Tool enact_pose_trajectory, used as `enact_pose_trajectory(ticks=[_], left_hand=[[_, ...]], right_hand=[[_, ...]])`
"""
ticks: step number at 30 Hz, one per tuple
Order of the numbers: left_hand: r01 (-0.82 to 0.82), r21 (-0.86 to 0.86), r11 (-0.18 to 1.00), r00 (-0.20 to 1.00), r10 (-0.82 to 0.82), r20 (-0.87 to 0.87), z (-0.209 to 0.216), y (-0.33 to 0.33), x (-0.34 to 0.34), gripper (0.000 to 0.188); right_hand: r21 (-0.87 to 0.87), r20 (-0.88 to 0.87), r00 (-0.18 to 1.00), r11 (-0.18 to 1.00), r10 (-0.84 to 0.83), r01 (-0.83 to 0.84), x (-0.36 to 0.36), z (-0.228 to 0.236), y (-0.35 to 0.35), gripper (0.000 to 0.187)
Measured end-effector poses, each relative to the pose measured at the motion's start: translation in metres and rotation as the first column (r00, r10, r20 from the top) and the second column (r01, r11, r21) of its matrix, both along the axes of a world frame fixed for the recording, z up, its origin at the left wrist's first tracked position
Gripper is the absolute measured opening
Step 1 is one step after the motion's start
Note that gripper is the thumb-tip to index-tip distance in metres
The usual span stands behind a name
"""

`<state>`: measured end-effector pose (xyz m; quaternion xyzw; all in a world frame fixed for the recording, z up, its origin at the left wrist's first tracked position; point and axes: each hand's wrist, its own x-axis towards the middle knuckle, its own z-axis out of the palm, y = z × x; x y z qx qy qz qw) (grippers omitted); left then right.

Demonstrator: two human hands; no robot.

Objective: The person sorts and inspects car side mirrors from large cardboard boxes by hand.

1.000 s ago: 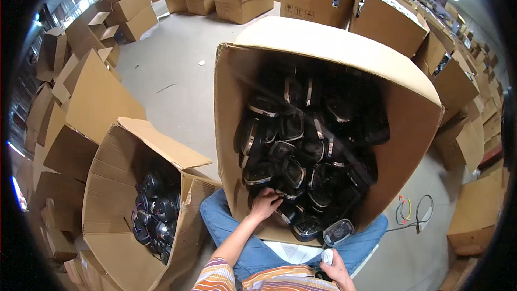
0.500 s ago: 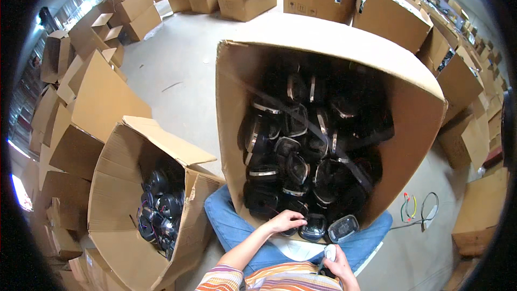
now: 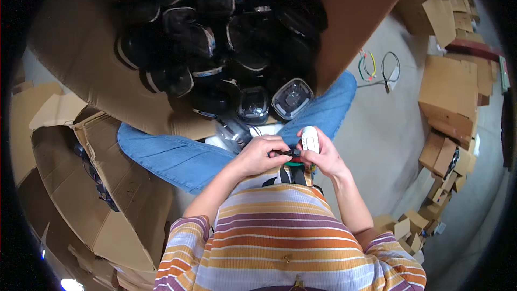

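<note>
In front of my waist, my left hand [image 3: 261, 153] is closed, its fingertips pinching a small black connector [image 3: 291, 152]. My right hand [image 3: 326, 156] grips a white oval handheld device [image 3: 309, 138], and its fingers meet the other end of the connector. Just beyond my left hand lies a clear plastic-faced unit [image 3: 234, 133]. Farther off, two black units with clear rounded covers, one [image 3: 253, 105] beside the other [image 3: 292, 98], sit at the mouth of a large tipped cardboard box [image 3: 355, 27]. Many similar dark units [image 3: 191, 37] are stacked inside it.
My jeans-covered legs [image 3: 172, 153] spread around the box mouth. An open carton [image 3: 129, 183] stands at left with dark, wired parts [image 3: 97, 178] inside. Coloured wires [image 3: 369, 66] and a looped black cable [image 3: 390, 70] lie on the floor at right. More cartons [image 3: 449, 102] line the right side.
My view has tilted down toward my lap. My left hand has left the units at the box mouth and come together with my right hand, now pinching the black connector.
</note>
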<state>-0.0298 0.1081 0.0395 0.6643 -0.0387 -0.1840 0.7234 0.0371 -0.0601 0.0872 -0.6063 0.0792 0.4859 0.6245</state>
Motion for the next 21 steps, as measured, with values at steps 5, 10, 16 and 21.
enact_pose_trajectory(ticks=[5, 10, 16, 21], left_hand=[[-0.034, 0.123, 0.992, 0.972, 0.005, 0.233, 0.006, -0.01, 0.001, 0.012], [-0.042, 0.221, 0.974, 0.946, -0.032, 0.324, 0.011, -0.014, 0.004, 0.013], [-0.096, 0.373, 0.923, 0.901, -0.079, 0.427, 0.018, -0.013, 0.009, 0.012], [-0.17, 0.47, 0.866, 0.862, -0.101, 0.497, 0.02, -0.015, 0.012, 0.012]], right_hand=[[0.031, 0.0, 0.999, 0.998, 0.051, -0.051, -0.002, 0.007, -0.014, 0.037], [-0.016, 0.073, 0.995, 0.997, 0.075, -0.074, -0.003, 0.011, -0.018, 0.037], [-0.061, 0.166, 0.979, 0.992, 0.119, -0.111, -0.002, 0.006, -0.02, 0.035], [-0.143, 0.256, 0.952, 0.981, 0.168, -0.134, -0.004, 0.003, -0.021, 0.034]])
